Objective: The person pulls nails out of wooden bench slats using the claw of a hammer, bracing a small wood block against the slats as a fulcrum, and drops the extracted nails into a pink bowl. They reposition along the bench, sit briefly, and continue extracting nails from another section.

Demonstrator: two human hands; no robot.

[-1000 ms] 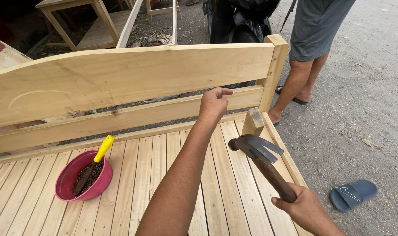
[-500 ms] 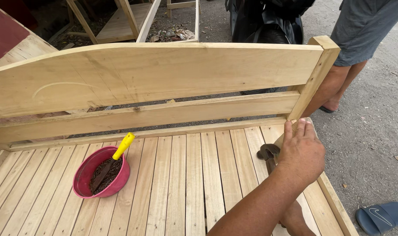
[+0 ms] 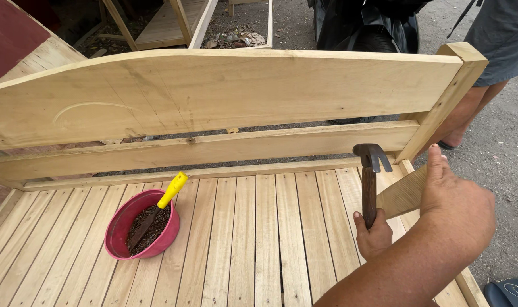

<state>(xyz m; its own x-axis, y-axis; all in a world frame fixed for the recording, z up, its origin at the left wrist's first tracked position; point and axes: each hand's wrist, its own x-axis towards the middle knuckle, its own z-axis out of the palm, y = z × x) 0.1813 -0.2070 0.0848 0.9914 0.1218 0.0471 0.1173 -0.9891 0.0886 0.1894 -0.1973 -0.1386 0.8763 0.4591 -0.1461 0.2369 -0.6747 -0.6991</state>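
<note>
My right hand (image 3: 375, 236) grips the dark wooden handle of a claw hammer (image 3: 369, 182), held upright with its steel head just below the lower rail. My left hand (image 3: 460, 207) reaches across in front of it and holds a short pale wooden block (image 3: 401, 196), tilted against the slats near the right corner post (image 3: 446, 96). My left forearm hides the right hand's wrist. Both hands are over the slatted deck (image 3: 259, 239) of a raw-wood bed frame with an arched headboard (image 3: 213, 91).
A red bowl (image 3: 117, 224) of dark nails sits on the slats at left, with a yellow-handled tool (image 3: 172, 190) sticking out of it. Another person (image 3: 497, 51) stands behind the right post. A blue sandal (image 3: 509, 293) lies on the ground at bottom right.
My left hand came back from the rail and down to the block at the right corner. The hammer has swung from lying low to upright, and the view has shifted right.
</note>
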